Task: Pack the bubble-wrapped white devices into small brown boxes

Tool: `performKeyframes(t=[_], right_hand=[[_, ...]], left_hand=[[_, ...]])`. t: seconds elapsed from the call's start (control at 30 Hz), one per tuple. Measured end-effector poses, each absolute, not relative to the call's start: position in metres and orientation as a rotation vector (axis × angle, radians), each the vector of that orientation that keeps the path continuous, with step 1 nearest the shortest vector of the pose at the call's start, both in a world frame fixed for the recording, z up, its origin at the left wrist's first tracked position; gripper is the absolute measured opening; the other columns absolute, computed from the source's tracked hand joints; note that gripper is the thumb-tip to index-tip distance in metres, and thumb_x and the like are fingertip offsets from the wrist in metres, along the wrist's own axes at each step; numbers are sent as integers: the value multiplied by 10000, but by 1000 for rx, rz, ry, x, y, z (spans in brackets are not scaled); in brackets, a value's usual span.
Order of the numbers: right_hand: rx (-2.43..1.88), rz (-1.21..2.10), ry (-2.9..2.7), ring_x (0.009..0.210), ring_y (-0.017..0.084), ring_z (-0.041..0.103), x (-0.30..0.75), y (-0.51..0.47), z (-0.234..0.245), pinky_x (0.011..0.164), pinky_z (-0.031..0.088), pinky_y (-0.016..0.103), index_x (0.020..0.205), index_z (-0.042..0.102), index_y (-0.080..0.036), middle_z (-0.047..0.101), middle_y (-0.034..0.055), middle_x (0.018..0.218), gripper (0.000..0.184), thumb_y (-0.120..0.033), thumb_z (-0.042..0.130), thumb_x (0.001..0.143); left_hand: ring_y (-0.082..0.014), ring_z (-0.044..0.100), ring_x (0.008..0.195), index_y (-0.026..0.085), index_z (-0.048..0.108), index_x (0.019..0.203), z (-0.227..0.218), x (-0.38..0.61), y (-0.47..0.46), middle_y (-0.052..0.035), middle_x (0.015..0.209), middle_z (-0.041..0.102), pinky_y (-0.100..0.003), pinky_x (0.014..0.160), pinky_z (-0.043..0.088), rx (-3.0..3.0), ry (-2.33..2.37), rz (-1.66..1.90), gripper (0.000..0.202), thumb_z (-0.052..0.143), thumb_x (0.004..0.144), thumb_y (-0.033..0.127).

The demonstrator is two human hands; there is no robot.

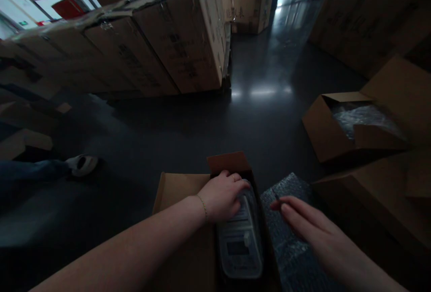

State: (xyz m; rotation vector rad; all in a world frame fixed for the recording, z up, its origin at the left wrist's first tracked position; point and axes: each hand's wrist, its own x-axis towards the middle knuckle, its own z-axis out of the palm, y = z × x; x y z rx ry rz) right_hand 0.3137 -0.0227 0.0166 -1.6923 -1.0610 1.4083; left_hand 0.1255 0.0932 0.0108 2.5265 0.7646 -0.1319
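An electricity meter [240, 242] with a clear plastic cover and a dark display lies in an open cardboard box [188, 184] in front of me. My left hand [224, 197] reaches into the box, its fingers curled over the far end of the meter. To the right, my right hand [303, 218] is closed in a pinch above a sheet of bubble wrap [289, 256]. A small dark thin thing shows at its fingertips, too blurred to name. The bubble wrap lies against the right side of the box.
Another open carton [330, 134] with clear wrap inside stands at the right. Large taped cartons [182, 45] on a pallet fill the back left, and one more carton [249, 6] stands behind them. A person's shoe [84, 165] and trouser leg are at the left.
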Motion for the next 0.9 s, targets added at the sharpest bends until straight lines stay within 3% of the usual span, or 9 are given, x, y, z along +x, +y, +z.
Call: performKeyframes(t=[0.17, 0.27, 0.37, 0.63, 0.9], right_hand=[[-1755, 1533, -1410, 672, 153, 568, 281, -35, 22, 584, 440, 242, 886, 569, -228, 613, 12, 742, 276, -391, 350, 845], [-1779, 1436, -1433, 829, 164, 575, 273, -30, 15, 712, 449, 262, 1071, 524, -237, 618, 32, 919, 318, -375, 334, 857], [-1812, 1321, -1504, 937, 161, 542, 272, -26, 8, 782, 433, 266, 1108, 506, -255, 575, 36, 1062, 345, -385, 298, 866], [-2230, 1134, -1808, 681, 194, 607, 265, -24, 5, 594, 427, 310, 954, 526, -321, 644, -15, 764, 259, -389, 300, 849], [-2268, 944, -1997, 637, 199, 624, 257, -26, 6, 509, 384, 290, 967, 509, -334, 656, -25, 724, 258, -360, 276, 860]], left_hand=[[-217, 451, 919, 235, 461, 1125, 13, 111, 90, -41, 1007, 517, -346, 819, 408, 2494, 737, -200, 491, 501, 638, 196], [-206, 453, 951, 220, 446, 1141, 14, 102, 85, -41, 1041, 520, -342, 862, 387, 2473, 737, -152, 495, 495, 650, 188], [-199, 459, 966, 221, 450, 1140, 11, 100, 80, -36, 1052, 528, -335, 875, 383, 2452, 771, -81, 477, 486, 666, 181], [-185, 502, 985, 245, 427, 1172, -1, 91, 82, -23, 1096, 545, -338, 892, 386, 2370, 746, -12, 472, 490, 705, 206], [-184, 503, 1001, 228, 432, 1173, 0, 89, 86, -31, 1105, 550, -331, 888, 396, 2335, 693, 15, 491, 507, 688, 212]])
